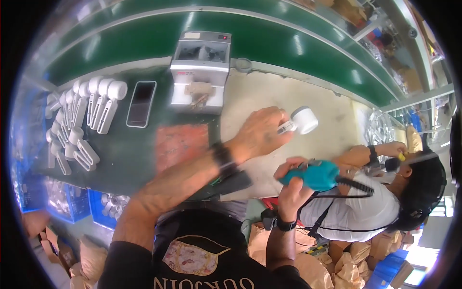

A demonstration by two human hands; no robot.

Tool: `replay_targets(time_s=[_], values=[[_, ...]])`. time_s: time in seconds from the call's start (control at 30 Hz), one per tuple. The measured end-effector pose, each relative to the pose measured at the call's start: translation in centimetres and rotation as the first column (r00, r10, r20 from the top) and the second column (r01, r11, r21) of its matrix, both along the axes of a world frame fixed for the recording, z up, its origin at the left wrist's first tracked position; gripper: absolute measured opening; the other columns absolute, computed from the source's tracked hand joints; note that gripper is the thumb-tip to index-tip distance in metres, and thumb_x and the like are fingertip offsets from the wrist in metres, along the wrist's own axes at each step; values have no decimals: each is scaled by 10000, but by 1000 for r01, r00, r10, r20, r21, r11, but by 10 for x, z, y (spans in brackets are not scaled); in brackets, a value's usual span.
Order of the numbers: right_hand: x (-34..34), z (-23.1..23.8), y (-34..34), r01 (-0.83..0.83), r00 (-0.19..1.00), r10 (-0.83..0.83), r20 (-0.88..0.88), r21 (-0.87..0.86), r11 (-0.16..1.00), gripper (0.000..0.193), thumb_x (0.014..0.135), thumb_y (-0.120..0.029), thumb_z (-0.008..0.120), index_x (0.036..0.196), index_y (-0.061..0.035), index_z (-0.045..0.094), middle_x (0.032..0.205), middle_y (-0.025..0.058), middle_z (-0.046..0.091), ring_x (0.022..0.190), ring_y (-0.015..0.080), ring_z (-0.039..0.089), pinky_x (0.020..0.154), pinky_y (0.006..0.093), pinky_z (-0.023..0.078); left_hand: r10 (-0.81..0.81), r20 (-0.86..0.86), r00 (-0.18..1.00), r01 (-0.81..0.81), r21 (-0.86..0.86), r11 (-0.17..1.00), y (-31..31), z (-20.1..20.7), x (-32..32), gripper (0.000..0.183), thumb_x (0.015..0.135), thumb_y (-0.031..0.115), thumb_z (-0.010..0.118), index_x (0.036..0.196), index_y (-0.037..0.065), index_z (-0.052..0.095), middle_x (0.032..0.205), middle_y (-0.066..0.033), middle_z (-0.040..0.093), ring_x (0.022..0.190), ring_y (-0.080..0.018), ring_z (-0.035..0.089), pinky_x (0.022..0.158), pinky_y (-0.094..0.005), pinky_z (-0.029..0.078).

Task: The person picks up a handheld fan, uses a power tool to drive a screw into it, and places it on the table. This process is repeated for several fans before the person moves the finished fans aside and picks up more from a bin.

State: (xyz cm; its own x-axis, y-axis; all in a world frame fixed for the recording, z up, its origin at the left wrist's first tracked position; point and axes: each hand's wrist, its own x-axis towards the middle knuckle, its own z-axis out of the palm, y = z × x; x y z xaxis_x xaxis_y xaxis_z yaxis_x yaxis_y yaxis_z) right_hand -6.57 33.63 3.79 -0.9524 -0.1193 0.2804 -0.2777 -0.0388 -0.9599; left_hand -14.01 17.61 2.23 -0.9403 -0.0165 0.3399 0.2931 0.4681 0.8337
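Observation:
My left hand [261,134] is closed around the handle of a white plastic part [305,120] with a round, cup-like head, held over the pale right side of the bench. Gripped in my right hand [294,191] is a teal electric screwdriver [316,175] with a black coiled cord, just below and to the right of the left hand. The screwdriver's tip is hard to make out. On the left side of the bench lie several similar white parts [107,103], with round heads and long slotted handles, in rows.
A grey screw feeder [199,72] stands at the back middle, with a phone [141,104] left of it. A red mat [180,145] lies before it. Blue crates [70,202] sit below left. At right a co-worker [353,212] works close by, near clear plastic bags [380,126].

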Motion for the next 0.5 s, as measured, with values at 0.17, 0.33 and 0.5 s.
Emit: replay_targets(time_s=[0.17,0.33,0.5], values=[[-36,-10,-36,-65,992,67,-110,25,998,651,939,-570,613,1110,55,560,752,79,590,670,196,597,609,306,479,70,9,997,-69,-112,991,-67,38,80,200,823,206,687,941,51,642,923,-124,628,845,-351,634,720,-449,510],[-30,13,-65,-143,990,142,27,70,987,650,970,-584,542,1123,48,533,743,79,574,648,189,563,595,320,454,82,86,993,-44,-374,927,-119,27,122,219,837,230,726,991,81,677,955,-102,639,945,-325,641,821,-437,494],[-36,48,-123,-293,956,277,-96,-233,927,664,964,-617,529,1100,33,531,688,53,507,586,179,481,552,319,404,96,-55,994,-110,-369,923,-147,-9,129,283,850,258,724,1078,95,676,1051,-86,624,986,-310,609,855,-438,486]])
